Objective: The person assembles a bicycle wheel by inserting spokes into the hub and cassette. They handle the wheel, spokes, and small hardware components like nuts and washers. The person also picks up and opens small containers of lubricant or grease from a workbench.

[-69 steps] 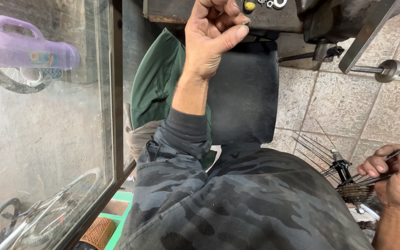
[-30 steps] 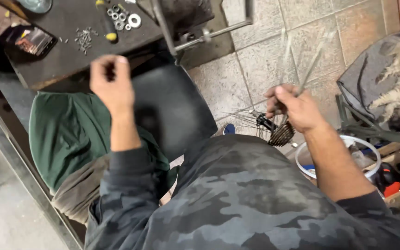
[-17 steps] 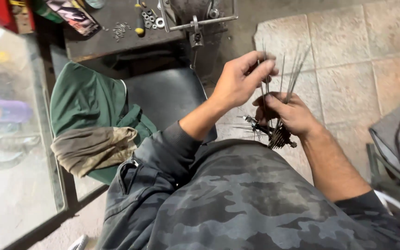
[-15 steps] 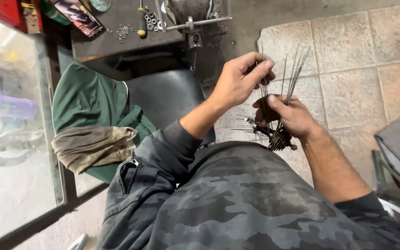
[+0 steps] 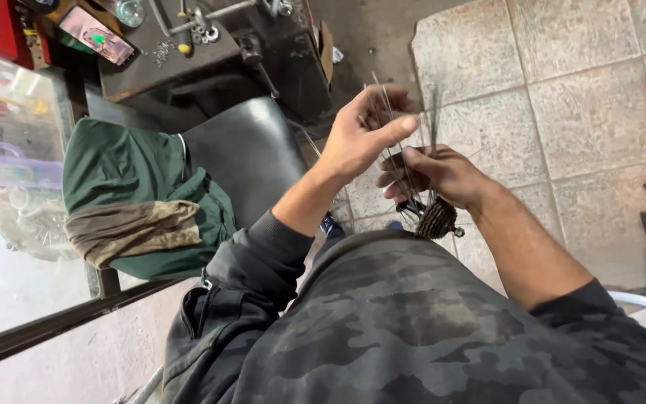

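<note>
My right hand (image 5: 443,176) grips a bicycle wheel hub with a dark gear cluster (image 5: 437,218), held above my lap. Several thin metal spokes (image 5: 434,112) stick up out of it between the fingers. My left hand (image 5: 360,135) is beside the right one, its fingers pinching one of the spokes (image 5: 387,108) near the top. Both arms wear dark camouflage sleeves.
A black padded seat (image 5: 244,153) stands in front of me with a green cloth (image 5: 143,198) draped over its left side. Behind it a dark workbench (image 5: 188,52) carries nuts, washers and a vice. A glass panel (image 5: 16,194) runs along the left. The floor is stone tile (image 5: 562,97).
My left hand came down from the workbench to the spokes at the hub. The view has swung right and downward; the right hand still holds the hub.
</note>
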